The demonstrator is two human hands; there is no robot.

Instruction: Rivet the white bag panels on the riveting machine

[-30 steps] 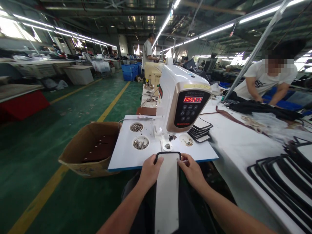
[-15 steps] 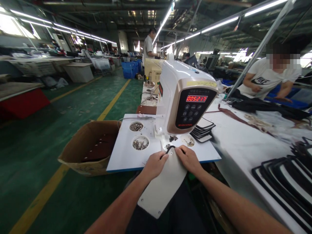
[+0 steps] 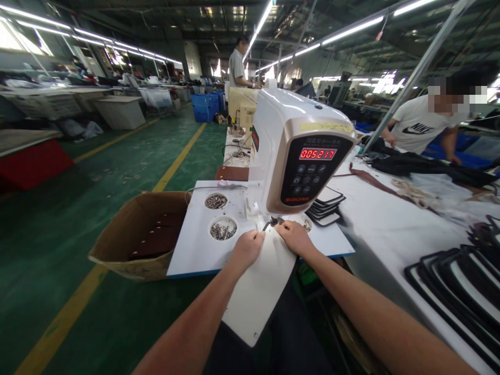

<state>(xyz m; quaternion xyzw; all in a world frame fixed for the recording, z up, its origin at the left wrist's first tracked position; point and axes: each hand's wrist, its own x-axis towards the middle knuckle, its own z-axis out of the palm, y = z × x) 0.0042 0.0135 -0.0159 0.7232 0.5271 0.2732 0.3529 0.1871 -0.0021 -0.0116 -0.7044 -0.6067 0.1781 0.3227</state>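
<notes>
A white machine (image 3: 269, 130) with a red lit display stands before me, its dark metal tooling (image 3: 275, 221) low under the head. My left hand (image 3: 249, 247) pinches the left side of a cream flat panel (image 3: 260, 291), near its far end. On the opposite side of that end, my right hand (image 3: 296, 237) is closed on the panel, fingers close beside the tooling. Black edging shows at the far end, which reaches under the tooling. The near end hangs toward my lap, with a small metal fitting at its corner.
The white worktop (image 3: 191, 245) has round wells of small metal parts (image 3: 223, 229). A cardboard box (image 3: 113, 260) sits at its left. Black-edged panels are stacked behind the machine (image 3: 326, 211) and on the right-hand table (image 3: 457, 291). A co-worker (image 3: 420, 122) leans over that table.
Both hands have moved the panel forward, bringing its far end under the machine's tooling. The right hand now covers part of the right-hand well. The display reads the same.
</notes>
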